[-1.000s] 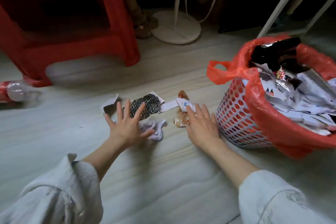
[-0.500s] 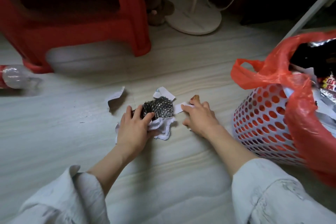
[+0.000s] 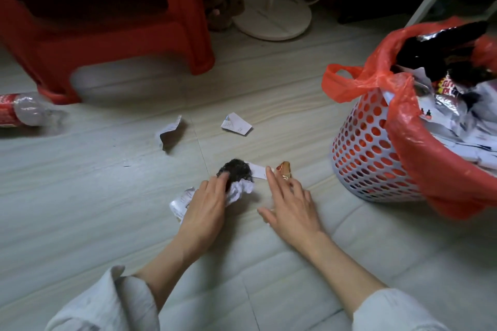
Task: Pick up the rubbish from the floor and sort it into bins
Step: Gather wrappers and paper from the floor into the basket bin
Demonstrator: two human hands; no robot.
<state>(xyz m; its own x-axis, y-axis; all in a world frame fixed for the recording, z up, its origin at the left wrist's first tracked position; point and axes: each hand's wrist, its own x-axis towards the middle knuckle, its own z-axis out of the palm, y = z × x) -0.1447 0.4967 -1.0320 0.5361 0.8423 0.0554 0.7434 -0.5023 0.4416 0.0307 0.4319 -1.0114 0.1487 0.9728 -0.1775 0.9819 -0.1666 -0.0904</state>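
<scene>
Down on the floor (image 3: 113, 196), the left hand (image 3: 207, 207) curls over crumpled white paper (image 3: 239, 191) beside a dark scouring pad (image 3: 236, 170), the right hand (image 3: 291, 204) lies flat, fingers spread, holding nothing, by an orange wrapper (image 3: 283, 169), and the red-lined bin (image 3: 376, 153) stands further right.

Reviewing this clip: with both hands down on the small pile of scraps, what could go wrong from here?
1. The left hand gathers scourer, tissue and receipt together, so mixed materials may get binned unsorted.
2. The basket looks heaped; additions could spill.
3. Two paper scraps and the bottle lie apart, easily missed.
</scene>
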